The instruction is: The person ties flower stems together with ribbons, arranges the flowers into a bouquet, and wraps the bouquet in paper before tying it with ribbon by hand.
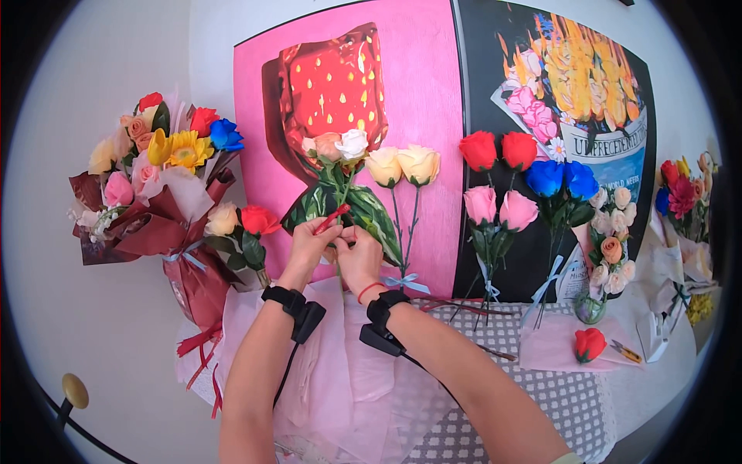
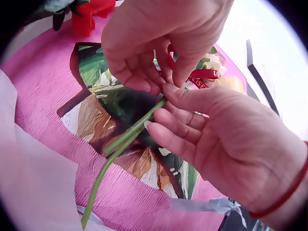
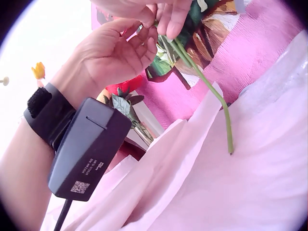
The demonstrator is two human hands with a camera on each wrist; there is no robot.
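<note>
A small bunch of artificial roses, with a white rose [image 1: 353,144] and a peach one [image 1: 328,146], stands upright before the pink painting. Its green stems [image 2: 127,138] run down through both hands. My left hand [image 1: 310,249] has its fingers curled at the stems, with a red printed ribbon [image 1: 332,220] between thumb and fingers. Facing it, my right hand [image 1: 360,255] pinches the stems between thumb and forefinger, its other fingers loosely bent beside them. The fingertips of both hands meet in the left wrist view [image 2: 166,89], partly hiding the binding point.
Pink wrapping paper [image 1: 332,371] covers the table front. A wrapped bouquet [image 1: 185,263] stands left. Pairs of yellow, red, pink and blue roses [image 1: 562,179] lean to the right. A loose red rose head [image 1: 590,345] lies near a utility knife [image 1: 626,351].
</note>
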